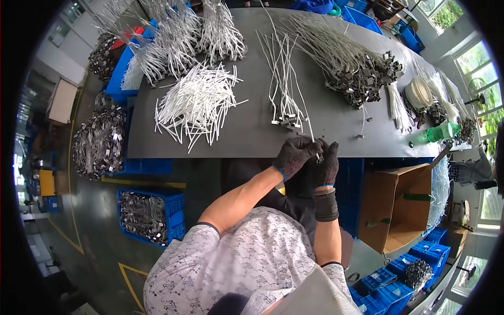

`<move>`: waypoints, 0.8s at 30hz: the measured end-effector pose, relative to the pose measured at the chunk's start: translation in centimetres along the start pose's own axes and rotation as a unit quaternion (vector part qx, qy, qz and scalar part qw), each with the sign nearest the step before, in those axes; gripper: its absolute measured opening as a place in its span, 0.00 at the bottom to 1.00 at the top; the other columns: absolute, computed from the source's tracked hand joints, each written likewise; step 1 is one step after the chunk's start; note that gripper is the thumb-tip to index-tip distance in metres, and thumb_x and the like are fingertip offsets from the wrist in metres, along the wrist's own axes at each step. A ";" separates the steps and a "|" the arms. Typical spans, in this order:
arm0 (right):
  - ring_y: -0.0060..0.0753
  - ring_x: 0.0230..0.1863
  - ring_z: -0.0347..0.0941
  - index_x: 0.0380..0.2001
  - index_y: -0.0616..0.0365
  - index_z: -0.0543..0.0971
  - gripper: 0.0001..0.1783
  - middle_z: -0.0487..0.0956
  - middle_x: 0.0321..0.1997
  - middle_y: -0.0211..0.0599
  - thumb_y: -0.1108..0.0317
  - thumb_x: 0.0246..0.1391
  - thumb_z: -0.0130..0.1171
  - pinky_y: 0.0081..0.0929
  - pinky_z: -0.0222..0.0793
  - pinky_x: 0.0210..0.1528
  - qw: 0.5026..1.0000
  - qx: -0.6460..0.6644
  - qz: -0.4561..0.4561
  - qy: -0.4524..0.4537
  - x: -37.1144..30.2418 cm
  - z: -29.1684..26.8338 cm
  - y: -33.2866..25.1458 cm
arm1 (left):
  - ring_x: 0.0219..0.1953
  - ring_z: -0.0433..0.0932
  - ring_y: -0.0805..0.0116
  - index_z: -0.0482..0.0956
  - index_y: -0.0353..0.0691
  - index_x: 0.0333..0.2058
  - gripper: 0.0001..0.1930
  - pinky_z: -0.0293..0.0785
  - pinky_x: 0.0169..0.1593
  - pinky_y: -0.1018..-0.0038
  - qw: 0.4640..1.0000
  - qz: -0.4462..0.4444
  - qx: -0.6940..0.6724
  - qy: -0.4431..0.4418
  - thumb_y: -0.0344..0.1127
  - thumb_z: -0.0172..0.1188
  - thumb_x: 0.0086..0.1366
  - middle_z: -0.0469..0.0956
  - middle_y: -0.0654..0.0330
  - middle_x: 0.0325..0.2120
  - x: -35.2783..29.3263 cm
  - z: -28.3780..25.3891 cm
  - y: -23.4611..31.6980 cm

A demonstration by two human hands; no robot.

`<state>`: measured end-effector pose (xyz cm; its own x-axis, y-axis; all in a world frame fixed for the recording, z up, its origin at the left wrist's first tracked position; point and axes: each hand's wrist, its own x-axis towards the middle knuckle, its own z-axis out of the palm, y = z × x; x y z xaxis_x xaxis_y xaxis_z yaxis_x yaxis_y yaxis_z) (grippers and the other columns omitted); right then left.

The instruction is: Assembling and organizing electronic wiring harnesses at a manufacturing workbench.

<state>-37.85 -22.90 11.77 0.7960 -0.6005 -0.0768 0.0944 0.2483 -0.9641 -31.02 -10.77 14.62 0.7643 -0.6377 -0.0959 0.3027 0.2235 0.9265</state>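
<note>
Both my hands wear dark gloves and meet at the table's near edge. My left hand (pixel 297 156) is closed, pinching a thin white cable (pixel 308 116) that runs up and away across the table. My right hand (pixel 327 167) is closed beside it, its fingertips at the cable's lower end, where a small dark piece shows between the hands. Just beyond them lies a small bunch of loose cables (pixel 283 79) with black and white connectors (pixel 287 122) at their near ends. The fingers partly hide the held end.
Left on the dark table (pixel 257 144) lies a heap of short white tubes (pixel 197 102), with upright cable bundles (pixel 220 37) behind. A large cable pile (pixel 357 73) with black connectors lies right, near a green bottle (pixel 443 132). A cardboard box (pixel 388 210) and blue crate (pixel 176 212) stand below.
</note>
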 end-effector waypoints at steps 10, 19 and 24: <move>0.27 0.31 0.75 0.56 0.60 0.74 0.29 0.81 0.40 0.41 0.46 0.70 0.44 0.27 0.73 0.35 0.986 -0.115 0.093 -0.074 5.5 0.5 0.7 | 0.32 0.80 0.76 0.83 0.33 0.39 0.14 0.76 0.39 0.74 0.949 0.097 0.283 0.096 0.41 0.58 0.70 0.84 0.60 0.28 6.7 -7.0 -4.2; 0.60 0.55 0.73 0.61 0.53 0.72 0.31 0.74 0.57 0.56 0.51 0.57 0.58 0.48 0.71 0.55 0.706 -0.687 -0.061 0.161 16.0 -12.3 0.0 | 0.50 0.82 0.49 0.84 0.44 0.46 0.29 0.78 0.49 0.53 0.692 -0.308 0.550 0.351 0.63 0.54 0.60 0.82 0.49 0.47 12.7 -26.4 -0.5; 0.60 0.48 0.76 0.45 0.58 0.80 0.23 0.79 0.45 0.57 0.50 0.55 0.60 0.47 0.73 0.49 0.692 -0.706 0.044 0.144 19.4 -15.6 3.5 | 0.53 0.80 0.49 0.84 0.45 0.47 0.24 0.77 0.52 0.53 0.647 -0.288 0.621 0.338 0.55 0.56 0.61 0.81 0.52 0.50 12.5 -25.8 -1.7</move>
<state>-31.39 -45.53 2.93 0.5892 -0.8080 -0.0024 -0.7878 -0.5738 -0.2238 -7.30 -0.05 2.45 0.9298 0.2085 -0.3034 0.2775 -0.9385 0.2055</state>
